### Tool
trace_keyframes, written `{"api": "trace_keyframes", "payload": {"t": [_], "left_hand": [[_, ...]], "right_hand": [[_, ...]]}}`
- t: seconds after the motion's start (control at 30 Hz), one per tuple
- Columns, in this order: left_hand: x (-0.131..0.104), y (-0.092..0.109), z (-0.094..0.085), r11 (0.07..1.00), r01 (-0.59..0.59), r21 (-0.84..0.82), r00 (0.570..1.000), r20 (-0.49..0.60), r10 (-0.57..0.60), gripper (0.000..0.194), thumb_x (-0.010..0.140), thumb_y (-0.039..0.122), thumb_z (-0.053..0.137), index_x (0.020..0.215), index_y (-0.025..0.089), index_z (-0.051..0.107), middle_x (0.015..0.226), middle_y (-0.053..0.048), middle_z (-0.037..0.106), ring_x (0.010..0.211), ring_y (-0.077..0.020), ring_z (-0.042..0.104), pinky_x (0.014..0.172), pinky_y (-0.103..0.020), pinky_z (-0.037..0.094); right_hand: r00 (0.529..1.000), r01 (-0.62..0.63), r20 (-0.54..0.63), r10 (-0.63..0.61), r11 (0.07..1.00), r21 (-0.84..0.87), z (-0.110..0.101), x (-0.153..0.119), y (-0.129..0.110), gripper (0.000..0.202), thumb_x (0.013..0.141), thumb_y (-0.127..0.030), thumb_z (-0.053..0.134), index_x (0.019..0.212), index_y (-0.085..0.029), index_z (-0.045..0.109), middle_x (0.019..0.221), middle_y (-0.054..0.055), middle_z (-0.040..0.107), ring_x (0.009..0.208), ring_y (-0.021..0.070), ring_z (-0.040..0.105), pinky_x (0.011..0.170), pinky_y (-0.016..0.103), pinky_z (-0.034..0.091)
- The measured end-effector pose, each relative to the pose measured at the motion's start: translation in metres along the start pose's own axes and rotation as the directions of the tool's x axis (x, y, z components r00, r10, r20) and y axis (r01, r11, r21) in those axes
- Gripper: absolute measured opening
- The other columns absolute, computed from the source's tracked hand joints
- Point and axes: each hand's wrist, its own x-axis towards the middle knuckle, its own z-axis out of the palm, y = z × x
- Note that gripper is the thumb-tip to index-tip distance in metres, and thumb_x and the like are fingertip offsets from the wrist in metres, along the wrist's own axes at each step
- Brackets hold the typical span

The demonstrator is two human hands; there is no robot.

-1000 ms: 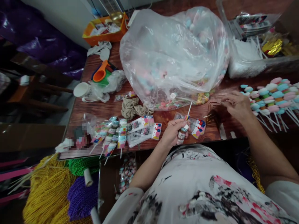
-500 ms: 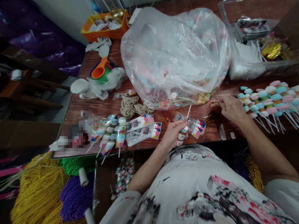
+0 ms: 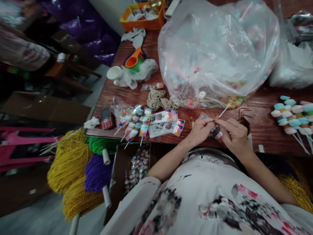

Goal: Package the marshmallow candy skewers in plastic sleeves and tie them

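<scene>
Both hands meet at the table's front edge, fingertips touching. My left hand (image 3: 201, 131) is closed round a wrapped candy stick, whose white stick (image 3: 224, 111) points up and to the right. My right hand (image 3: 234, 135) pinches at the base of that stick; what its fingertips hold is too small to make out. Printed wrappers (image 3: 218, 135) lie partly hidden under the hands. Just behind my right hand is a bundle of brown-gold twist ties (image 3: 244, 120). Wrapped candy sticks (image 3: 144, 125) and a stack of printed bags (image 3: 162, 125) lie to the left.
A large clear bag of candy (image 3: 217, 55) fills the table's back middle. Unwrapped marshmallow sticks (image 3: 293, 114) lie at right. A beige cloth (image 3: 156, 99), an orange scoop (image 3: 132, 60) and an orange tray (image 3: 143, 21) are further left. Below stands a box of candy (image 3: 140, 166).
My right hand has left the twist ties and come to my left hand at the stick. The stick leans more to the right. The whole view has shifted leftward.
</scene>
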Motion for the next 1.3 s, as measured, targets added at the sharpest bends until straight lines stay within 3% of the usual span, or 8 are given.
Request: {"api": "trace_keyframes", "payload": {"t": [0.33,0.73,0.87,0.97,1.07,1.17,1.23,1.3], "left_hand": [[-0.009,-0.007,-0.011,0.968,-0.109,0.227,0.993,0.059,0.098,0.032,0.084,0.039,0.056,0.064,0.014,0.057,0.065,0.002,0.045,0.065,-0.0097,0.041,0.064,-0.023,0.034],[-0.011,0.013,-0.007,0.826,-0.261,0.499,0.962,0.207,0.179,0.032,0.089,0.030,0.047,0.060,0.015,0.050,0.059,0.003,0.044,0.061,-0.0087,0.041,0.062,-0.023,0.034],[-0.009,0.017,-0.003,0.821,-0.297,0.488,0.955,0.169,0.245,0.036,0.089,0.033,0.051,0.058,0.015,0.052,0.058,0.003,0.047,0.059,-0.0082,0.043,0.060,-0.022,0.035],[-0.006,0.018,0.001,0.824,-0.334,0.457,0.942,0.168,0.289,0.037,0.091,0.037,0.053,0.061,0.014,0.058,0.062,0.000,0.054,0.060,-0.0087,0.049,0.061,-0.021,0.038],[-0.003,0.018,0.006,0.792,-0.416,0.447,0.909,0.234,0.345,0.036,0.092,0.036,0.053,0.065,0.014,0.062,0.065,-0.001,0.059,0.062,-0.0089,0.052,0.064,-0.022,0.040],[-0.001,0.021,0.009,0.755,-0.449,0.478,0.891,0.309,0.333,0.037,0.092,0.035,0.053,0.063,0.013,0.061,0.062,0.000,0.055,0.061,-0.0084,0.050,0.064,-0.023,0.039],[0.001,0.027,0.009,0.793,-0.393,0.465,0.906,0.342,0.249,0.037,0.090,0.035,0.055,0.061,0.013,0.060,0.059,0.001,0.052,0.059,-0.0079,0.047,0.062,-0.023,0.038],[0.002,0.033,0.009,0.891,-0.228,0.392,0.932,0.353,0.083,0.033,0.086,0.034,0.060,0.061,0.012,0.061,0.058,0.001,0.053,0.057,-0.0071,0.047,0.057,-0.021,0.037]], "right_hand": [[1.000,-0.009,-0.003,0.009,1.000,0.002,0.002,0.003,-0.002,0.028,0.089,-0.013,0.052,0.109,-0.021,0.071,0.078,0.005,0.073,0.066,0.0164,0.065,0.063,0.030,0.052],[0.992,-0.105,0.073,0.100,0.993,0.062,-0.015,0.002,0.002,0.033,0.082,-0.012,0.055,0.112,-0.020,0.067,0.073,0.000,0.071,0.061,0.0137,0.065,0.062,0.026,0.052],[0.986,-0.151,-0.063,0.154,0.987,0.052,-0.018,-0.008,-0.002,0.041,0.081,-0.014,0.063,0.121,-0.020,0.061,0.077,0.000,0.071,0.065,0.0140,0.065,0.062,0.026,0.051],[0.950,-0.259,-0.140,0.280,0.954,0.150,-0.017,-0.016,-0.005,0.029,0.079,-0.021,0.071,0.107,-0.021,0.065,0.081,0.001,0.071,0.064,0.0125,0.063,0.060,0.025,0.050],[0.893,-0.415,-0.003,0.450,0.828,0.377,-0.017,-0.017,0.001,0.008,0.083,-0.028,0.069,0.086,-0.020,0.069,0.074,0.000,0.069,0.060,0.0108,0.060,0.057,0.023,0.048],[0.841,-0.516,0.197,0.504,0.639,0.571,-0.022,-0.011,0.016,0.016,0.078,-0.035,0.074,0.082,-0.020,0.070,0.073,0.000,0.069,0.062,0.0126,0.061,0.059,0.025,0.051],[0.816,-0.570,0.364,0.449,0.521,0.635,-0.028,-0.005,0.025,0.025,0.073,-0.041,0.078,0.082,-0.020,0.069,0.074,0.001,0.069,0.064,0.0139,0.062,0.061,0.027,0.052],[0.777,-0.629,0.518,0.358,0.477,0.614,-0.037,0.001,0.029,0.031,0.073,-0.046,0.078,0.079,-0.019,0.065,0.069,0.000,0.066,0.060,0.0131,0.059,0.057,0.026,0.049]]}}
